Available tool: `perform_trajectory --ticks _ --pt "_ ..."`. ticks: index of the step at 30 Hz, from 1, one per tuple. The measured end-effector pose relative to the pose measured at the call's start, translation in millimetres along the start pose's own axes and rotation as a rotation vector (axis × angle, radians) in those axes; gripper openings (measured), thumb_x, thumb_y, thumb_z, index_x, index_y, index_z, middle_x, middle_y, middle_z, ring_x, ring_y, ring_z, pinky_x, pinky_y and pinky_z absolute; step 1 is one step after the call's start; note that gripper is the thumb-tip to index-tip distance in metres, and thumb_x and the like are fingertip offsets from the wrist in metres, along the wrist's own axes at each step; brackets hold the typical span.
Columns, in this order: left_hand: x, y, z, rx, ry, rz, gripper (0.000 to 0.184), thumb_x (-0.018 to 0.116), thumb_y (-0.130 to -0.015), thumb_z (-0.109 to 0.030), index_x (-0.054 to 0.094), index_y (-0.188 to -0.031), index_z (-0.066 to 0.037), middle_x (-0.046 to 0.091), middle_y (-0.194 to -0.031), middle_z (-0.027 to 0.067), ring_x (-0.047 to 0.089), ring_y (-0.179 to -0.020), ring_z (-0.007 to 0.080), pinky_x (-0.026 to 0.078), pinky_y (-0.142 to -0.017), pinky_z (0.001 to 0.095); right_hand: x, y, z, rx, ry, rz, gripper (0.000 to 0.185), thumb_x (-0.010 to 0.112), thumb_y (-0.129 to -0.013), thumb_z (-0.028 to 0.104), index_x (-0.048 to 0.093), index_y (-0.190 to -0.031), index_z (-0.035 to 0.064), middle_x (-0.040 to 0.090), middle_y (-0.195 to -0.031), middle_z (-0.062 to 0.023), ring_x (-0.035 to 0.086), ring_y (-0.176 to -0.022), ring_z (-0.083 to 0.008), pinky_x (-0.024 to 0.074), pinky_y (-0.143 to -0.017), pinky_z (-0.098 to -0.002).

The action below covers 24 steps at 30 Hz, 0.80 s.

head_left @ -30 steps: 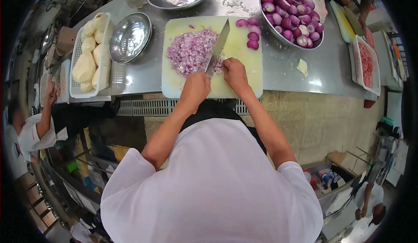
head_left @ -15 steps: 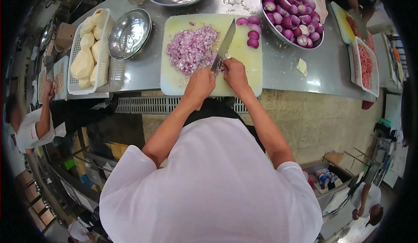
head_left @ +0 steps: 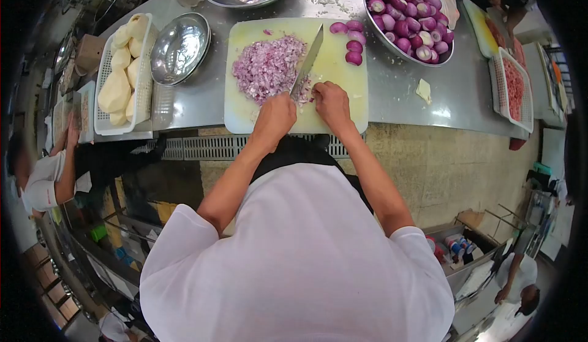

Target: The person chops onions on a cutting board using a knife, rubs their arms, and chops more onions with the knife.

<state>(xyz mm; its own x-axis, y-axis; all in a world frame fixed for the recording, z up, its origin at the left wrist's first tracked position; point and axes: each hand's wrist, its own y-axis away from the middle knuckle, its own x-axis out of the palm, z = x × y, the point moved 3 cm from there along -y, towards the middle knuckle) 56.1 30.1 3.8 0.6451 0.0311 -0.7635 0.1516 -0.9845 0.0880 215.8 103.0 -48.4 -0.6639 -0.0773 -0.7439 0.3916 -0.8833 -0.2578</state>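
In my left hand [head_left: 274, 120] is the handle of a kitchen knife [head_left: 310, 61], its blade pointing away from me across the cutting board [head_left: 340, 112]. Left of the blade lies a heap of chopped red onion [head_left: 266, 66], with a few bits by its edge. My right hand [head_left: 332, 104] rests on the board to the right of the knife, apart from the blade. Its fingers are curled together, and whatever they hold is hidden. Several peeled red onions [head_left: 354, 46] sit at the board's far right corner.
A metal bowl of peeled onions [head_left: 438, 64] stands at the right rear. On the left are a white basket [head_left: 147, 66] of peeled root vegetables and metal bowls [head_left: 177, 48]. Another metal bowl [head_left: 229, 0] is behind the board. A minced meat basket [head_left: 525, 91] stands far right. Co-workers are nearby.
My left hand has shifted slightly left with the knife, so the blade is farther from my right hand. My right hand has barely moved. At left, a co-worker's arms changed position.
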Motion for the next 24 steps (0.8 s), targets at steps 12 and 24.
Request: perform_trajectory --ticks 12,24 --pt "14.6 9.2 -8.1 0.001 0.082 0.065 0.026 0.058 -0.099 -0.014 0.059 -0.085 0.007 0.063 -0.076 0.0317 0.064 -0.076 0.0513 0.05 -0.069 0.0554 -0.7 2.1 -1.8 0.002 0.003 0.088 0.011 0.063 -0.078 -0.004 0.069 -0.087 -0.0004 0.066 -0.084 -0.0224 0.066 -0.085 -0.043 0.0531 -0.077 -0.051" --pt "19.9 2.9 -11.4 0.025 0.097 0.055 0.025 0.056 -0.1 -0.015 0.06 -0.089 0.007 0.063 -0.075 0.0324 0.064 -0.076 0.0524 0.05 -0.067 0.0555 -8.6 8.6 -2.1 0.034 0.011 0.104 0.007 0.064 -0.08 -0.002 0.068 -0.085 -0.0011 0.066 -0.081 -0.0231 0.066 -0.085 -0.0441 0.0524 -0.076 -0.0516"
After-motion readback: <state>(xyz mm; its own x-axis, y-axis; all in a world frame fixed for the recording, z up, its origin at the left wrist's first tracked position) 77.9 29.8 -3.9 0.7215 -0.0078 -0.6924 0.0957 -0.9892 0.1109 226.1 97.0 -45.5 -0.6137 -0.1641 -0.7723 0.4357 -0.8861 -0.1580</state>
